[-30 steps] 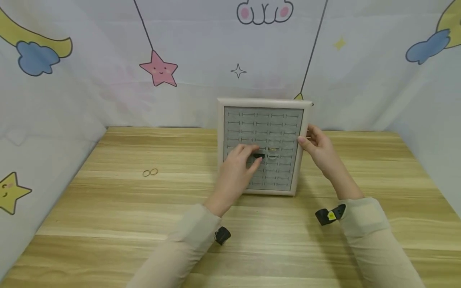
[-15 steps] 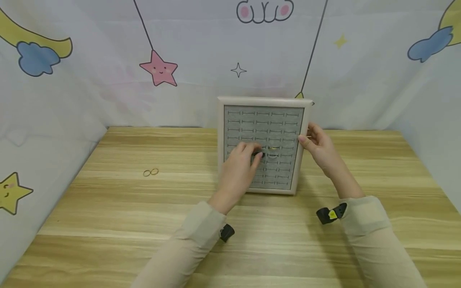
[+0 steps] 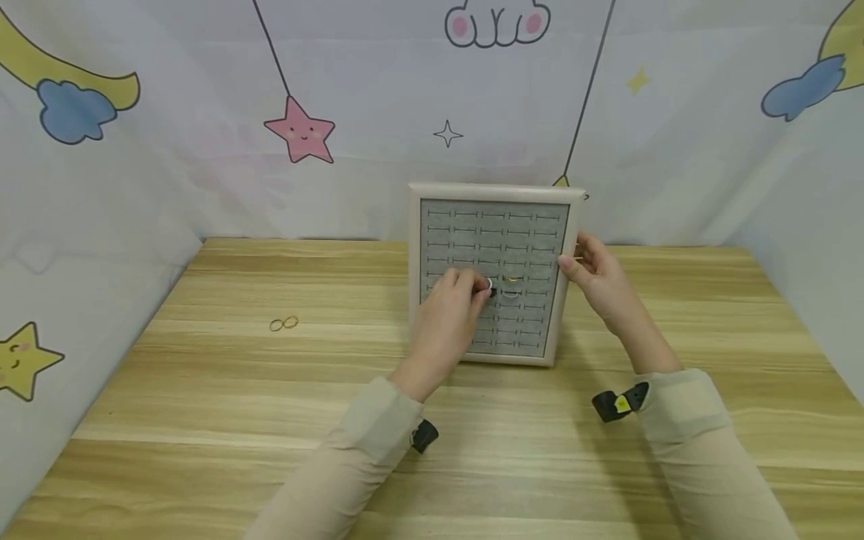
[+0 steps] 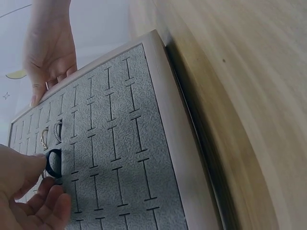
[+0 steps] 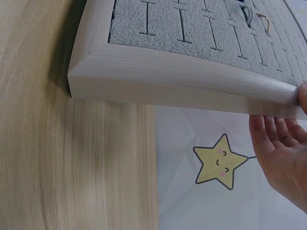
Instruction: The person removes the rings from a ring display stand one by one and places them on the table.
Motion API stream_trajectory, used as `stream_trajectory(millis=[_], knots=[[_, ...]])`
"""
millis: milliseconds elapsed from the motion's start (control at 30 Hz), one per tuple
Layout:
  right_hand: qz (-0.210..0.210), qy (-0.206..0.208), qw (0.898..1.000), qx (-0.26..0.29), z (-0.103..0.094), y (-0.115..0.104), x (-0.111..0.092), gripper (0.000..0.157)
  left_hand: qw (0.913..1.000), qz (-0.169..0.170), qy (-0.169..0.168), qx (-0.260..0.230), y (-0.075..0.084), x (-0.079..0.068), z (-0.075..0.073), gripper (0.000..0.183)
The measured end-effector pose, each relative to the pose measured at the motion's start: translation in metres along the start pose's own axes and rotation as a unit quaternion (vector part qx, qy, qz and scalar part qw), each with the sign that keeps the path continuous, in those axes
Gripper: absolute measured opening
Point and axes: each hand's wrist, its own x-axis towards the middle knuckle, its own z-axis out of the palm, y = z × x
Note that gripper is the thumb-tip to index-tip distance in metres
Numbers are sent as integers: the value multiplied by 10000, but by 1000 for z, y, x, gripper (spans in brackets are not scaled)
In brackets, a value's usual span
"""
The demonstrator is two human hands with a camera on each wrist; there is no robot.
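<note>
A grey padded ring display board [image 3: 496,232] with a pale wooden frame stands upright, and rows of slits run across it. At its middle my left hand [image 3: 442,315] pinches a silver ring [image 3: 489,283] between thumb and index finger; the fingers partly hide it. Just below those fingertips a black ring [image 4: 53,163] sits in a slit, close to the thumb. A gold ring [image 3: 513,280] and another silver ring [image 4: 58,132] are set in neighbouring slits. My right hand [image 3: 597,281] grips the frame's right edge, thumb in front and fingers behind.
Two thin gold rings [image 3: 283,324] lie side by side on the wooden table [image 3: 223,420], left of the board. Behind the table hangs a white cloth backdrop [image 3: 378,82] printed with stars and clouds.
My left thumb and index finger have closed together, and the silver ring now shows as an upright arc at their tips. My right hand keeps its hold on the frame.
</note>
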Motion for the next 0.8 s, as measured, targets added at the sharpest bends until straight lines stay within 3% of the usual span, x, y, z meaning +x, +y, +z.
stream_trajectory(millis=[367, 633, 800], knots=[[-37, -4, 10000, 46, 0, 2, 0, 56, 9992, 0, 94, -376, -5, 0, 3, 17], [-55, -10, 10000, 27, 0, 3, 0, 55, 9934, 62, 598, -976, -15, -2, -5, 14], [-64, 3, 10000, 44, 0, 2, 0, 55, 9909, -209, 869, -1011, -30, -3, -14, 17]])
